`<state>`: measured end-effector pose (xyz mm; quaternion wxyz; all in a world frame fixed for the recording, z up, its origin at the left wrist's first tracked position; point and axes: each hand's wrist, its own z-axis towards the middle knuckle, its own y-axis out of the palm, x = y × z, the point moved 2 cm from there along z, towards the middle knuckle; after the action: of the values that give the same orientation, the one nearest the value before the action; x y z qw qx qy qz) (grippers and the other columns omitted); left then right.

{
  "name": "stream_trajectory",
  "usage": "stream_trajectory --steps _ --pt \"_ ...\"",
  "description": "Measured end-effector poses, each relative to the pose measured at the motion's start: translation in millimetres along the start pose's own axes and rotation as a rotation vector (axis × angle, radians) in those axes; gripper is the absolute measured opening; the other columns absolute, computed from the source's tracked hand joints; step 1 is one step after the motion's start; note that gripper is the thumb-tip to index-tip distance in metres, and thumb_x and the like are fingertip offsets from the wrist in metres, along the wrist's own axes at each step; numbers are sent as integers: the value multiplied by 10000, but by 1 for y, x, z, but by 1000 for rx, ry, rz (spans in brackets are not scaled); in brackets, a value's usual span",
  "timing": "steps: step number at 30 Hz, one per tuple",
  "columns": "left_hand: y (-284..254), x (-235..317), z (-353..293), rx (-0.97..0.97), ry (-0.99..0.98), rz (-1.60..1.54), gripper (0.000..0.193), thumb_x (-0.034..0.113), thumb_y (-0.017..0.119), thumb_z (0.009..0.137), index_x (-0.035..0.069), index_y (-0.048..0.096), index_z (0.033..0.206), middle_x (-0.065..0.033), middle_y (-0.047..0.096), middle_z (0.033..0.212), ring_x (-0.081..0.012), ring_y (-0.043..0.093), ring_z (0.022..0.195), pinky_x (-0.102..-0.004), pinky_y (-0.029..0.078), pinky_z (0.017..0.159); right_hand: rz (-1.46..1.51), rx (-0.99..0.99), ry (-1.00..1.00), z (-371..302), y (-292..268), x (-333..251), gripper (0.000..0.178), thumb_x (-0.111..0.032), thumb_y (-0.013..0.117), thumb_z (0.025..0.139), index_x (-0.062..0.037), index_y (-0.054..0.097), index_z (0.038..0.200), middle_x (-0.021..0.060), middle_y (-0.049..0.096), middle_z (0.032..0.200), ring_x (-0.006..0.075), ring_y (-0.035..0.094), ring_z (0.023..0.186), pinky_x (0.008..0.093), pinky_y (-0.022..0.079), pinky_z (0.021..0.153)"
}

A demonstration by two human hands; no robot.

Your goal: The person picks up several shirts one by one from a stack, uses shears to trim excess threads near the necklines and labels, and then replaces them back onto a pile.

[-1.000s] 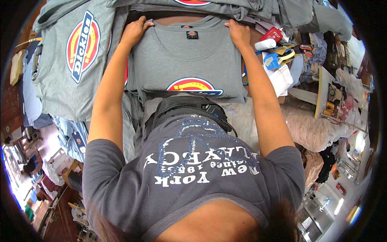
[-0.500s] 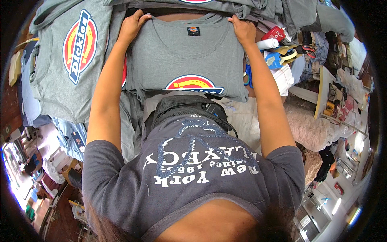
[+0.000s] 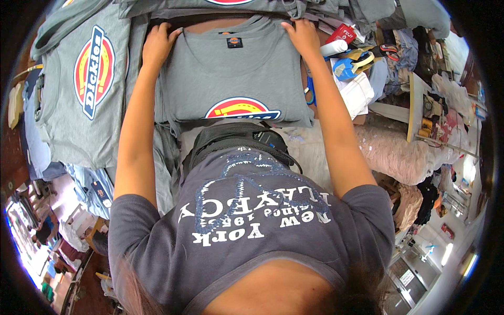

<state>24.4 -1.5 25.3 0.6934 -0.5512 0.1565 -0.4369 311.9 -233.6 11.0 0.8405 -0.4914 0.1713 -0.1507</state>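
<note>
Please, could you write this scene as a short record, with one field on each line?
Main item: grey shirt, folded, collar at the far side
Shirt details: black neck label; red, yellow and blue print, only partly showing
Left hand: at the shirt's far left corner; grip unclear
Right hand: at its far right corner; grip unclear
On the left: another grey shirt with a similar print
On the right: white cylinder, small red pack, blue and yellow item
</note>
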Motion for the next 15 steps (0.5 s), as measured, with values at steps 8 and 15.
stream_trajectory --steps 8,15 --pt "-21 0 -75 148 -379 -363 372 193 635 737 -11 532 1030 -129 580 883 -222 575 760 -320 460 684 1102 -130 867 -67 -24 8 486 -182 651 728 31 436 1109 149 567 996 183 543 857 272 423 735" --pt "-16 -10 -63 -44 -760 -1013 386 234 674 723 -39 555 969 31 494 649 -36 400 531 -174 335 497 1378 -335 996 -61 -13 14 376 -198 627 756 -1 500 1051 64 579 885 129 538 727 238 433 658"
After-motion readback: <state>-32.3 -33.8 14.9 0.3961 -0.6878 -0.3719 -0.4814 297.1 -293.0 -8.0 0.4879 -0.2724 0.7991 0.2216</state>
